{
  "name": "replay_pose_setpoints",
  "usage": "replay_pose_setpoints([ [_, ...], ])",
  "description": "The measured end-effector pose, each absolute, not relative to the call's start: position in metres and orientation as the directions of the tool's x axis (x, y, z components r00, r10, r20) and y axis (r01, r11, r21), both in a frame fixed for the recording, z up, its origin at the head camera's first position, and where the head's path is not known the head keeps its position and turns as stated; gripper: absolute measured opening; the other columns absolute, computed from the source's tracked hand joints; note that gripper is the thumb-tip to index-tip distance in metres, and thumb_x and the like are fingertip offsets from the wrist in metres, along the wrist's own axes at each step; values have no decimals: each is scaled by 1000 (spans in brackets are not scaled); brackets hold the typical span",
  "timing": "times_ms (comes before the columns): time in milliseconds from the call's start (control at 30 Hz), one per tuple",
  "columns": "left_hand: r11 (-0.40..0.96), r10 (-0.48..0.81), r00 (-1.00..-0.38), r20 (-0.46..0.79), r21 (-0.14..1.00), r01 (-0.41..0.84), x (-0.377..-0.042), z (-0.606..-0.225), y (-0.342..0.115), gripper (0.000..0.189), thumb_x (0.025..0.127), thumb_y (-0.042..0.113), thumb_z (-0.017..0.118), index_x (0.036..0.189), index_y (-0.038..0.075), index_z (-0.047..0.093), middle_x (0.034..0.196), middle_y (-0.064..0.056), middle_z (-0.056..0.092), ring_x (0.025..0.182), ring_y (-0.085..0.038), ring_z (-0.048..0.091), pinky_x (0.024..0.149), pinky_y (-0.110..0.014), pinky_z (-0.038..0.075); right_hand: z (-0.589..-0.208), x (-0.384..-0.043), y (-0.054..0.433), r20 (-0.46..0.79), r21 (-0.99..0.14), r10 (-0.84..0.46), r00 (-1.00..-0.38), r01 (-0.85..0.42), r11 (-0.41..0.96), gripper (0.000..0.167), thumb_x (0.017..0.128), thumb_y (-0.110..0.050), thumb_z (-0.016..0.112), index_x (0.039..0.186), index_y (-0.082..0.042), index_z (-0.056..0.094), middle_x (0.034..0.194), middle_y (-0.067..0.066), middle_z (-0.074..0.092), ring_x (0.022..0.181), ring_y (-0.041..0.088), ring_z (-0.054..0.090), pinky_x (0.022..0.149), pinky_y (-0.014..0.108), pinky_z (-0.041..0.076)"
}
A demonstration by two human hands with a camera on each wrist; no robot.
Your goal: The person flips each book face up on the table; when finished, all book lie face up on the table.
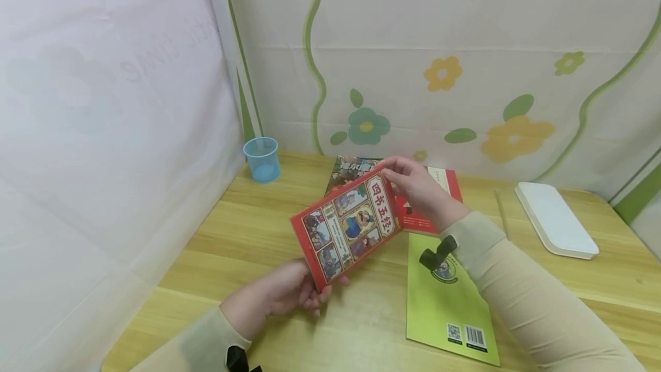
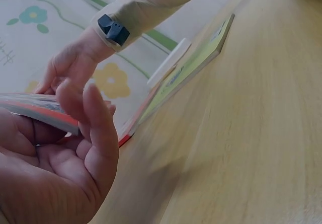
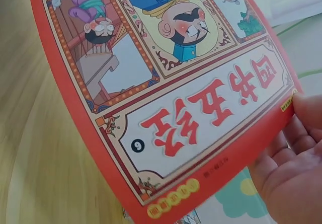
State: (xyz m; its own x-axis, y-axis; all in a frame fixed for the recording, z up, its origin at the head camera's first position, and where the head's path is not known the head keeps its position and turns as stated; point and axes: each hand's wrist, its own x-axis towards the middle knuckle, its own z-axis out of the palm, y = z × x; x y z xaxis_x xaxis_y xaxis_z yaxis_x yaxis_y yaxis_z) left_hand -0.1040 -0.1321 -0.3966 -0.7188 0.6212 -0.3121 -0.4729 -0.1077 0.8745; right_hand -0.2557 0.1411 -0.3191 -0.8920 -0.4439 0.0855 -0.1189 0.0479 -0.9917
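A red-bordered book (image 1: 356, 223) with cartoon panels and large red characters on its cover is held tilted above the table by both hands. My right hand (image 1: 415, 188) pinches its upper right corner, thumb on the cover, as the right wrist view also shows. At the lower left end, my left hand (image 1: 294, 291) grips the book from beneath, its fingers curled by the lower edge. In the left wrist view the book's edge (image 2: 45, 114) lies between the left thumb side and fingers. Behind it, a dark-covered book (image 1: 351, 168) and a red book (image 1: 444, 182) lie partly hidden.
A yellow-green book (image 1: 434, 314) lies on the wooden table (image 1: 217, 263) under the right forearm. At the back left stands a blue mesh cup (image 1: 262, 159). A white rounded box (image 1: 558, 220) lies at the right, near a thin stick (image 1: 501, 211). Patterned curtains (image 1: 392, 33) border the table.
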Motion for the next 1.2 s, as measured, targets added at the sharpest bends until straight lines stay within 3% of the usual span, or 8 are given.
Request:
replay_pose_setpoints([
  [133, -107, 713, -654, -254, 882, -458, -104, -395, -134, 59, 105, 40, 38, 135, -9, 49, 84, -15, 69, 67, -19, 68, 64, -33, 59, -319, -255, 139, 70, -994, -438, -896, -100, 47, 16, 103, -10, 50, 116, -7, 59, 113, 11, 62, 95, 26, 64, 79, 40, 57],
  [233, -112, 756, -617, -218, 886, -450, -103, -395, -136, 53, 106, 37, 37, 140, -3, 47, 101, -26, 69, 82, -28, 72, 72, -38, 60, -319, -254, 138, 27, -995, -430, -902, -66, 75, 18, 104, -11, 50, 118, -7, 59, 113, 12, 61, 94, 26, 65, 77, 41, 57],
  [333, -131, 744, -635, -207, 887, -442, -102, -395, -137, 48, 106, 31, 41, 144, 3, 45, 117, -31, 63, 97, -38, 69, 74, -43, 60, -319, -252, 137, -23, -991, -417, -909, -33, 127, 20, 103, -13, 51, 120, -7, 59, 113, 13, 61, 92, 27, 64, 75, 40, 58],
  [433, -152, 689, -693, -214, 892, -427, -103, -394, -140, 47, 104, 28, 44, 146, 5, 43, 124, -30, 60, 101, -43, 66, 73, -45, 60, -319, -252, 137, -62, -982, -406, -912, -16, 186, 24, 103, -15, 53, 124, -5, 58, 112, 15, 61, 91, 27, 65, 74, 38, 58],
  [600, -157, 588, -779, -219, 913, -376, -107, -389, -147, 51, 106, 39, 37, 143, 6, 48, 115, -25, 65, 88, -31, 69, 69, -39, 60, -319, -253, 138, -88, -972, -408, -909, -11, 233, 27, 102, -16, 54, 126, -4, 58, 112, 16, 62, 92, 30, 65, 76, 40, 59],
  [833, -97, 479, -851, -218, 950, -298, -113, -380, -156, 53, 103, 48, 41, 116, 1, 63, 94, -14, 69, 75, -21, 64, 63, -29, 55, -324, -255, 142, -114, -959, -429, -896, -13, 283, 27, 101, -17, 57, 125, -3, 59, 108, 17, 64, 88, 31, 67, 75, 40, 59],
  [1033, 68, 486, -855, -178, 984, -166, -116, -373, -156, 37, 98, 27, 60, 119, -3, 63, 95, -15, 71, 75, -29, 68, 66, -35, 59, -324, -254, 142, -142, -938, -437, -888, -20, 345, 29, 99, -22, 61, 125, -8, 61, 110, 17, 64, 88, 34, 67, 75, 41, 59],
  [1200, 142, 503, -848, -167, 984, -110, -114, -369, -157, 42, 95, 14, 65, 131, -4, 53, 93, -19, 72, 71, -33, 70, 66, -43, 60, -325, -253, 137, -135, -914, -461, -877, -70, 401, 30, 98, -24, 63, 124, -9, 63, 110, 14, 64, 90, 33, 67, 77, 40, 58],
])
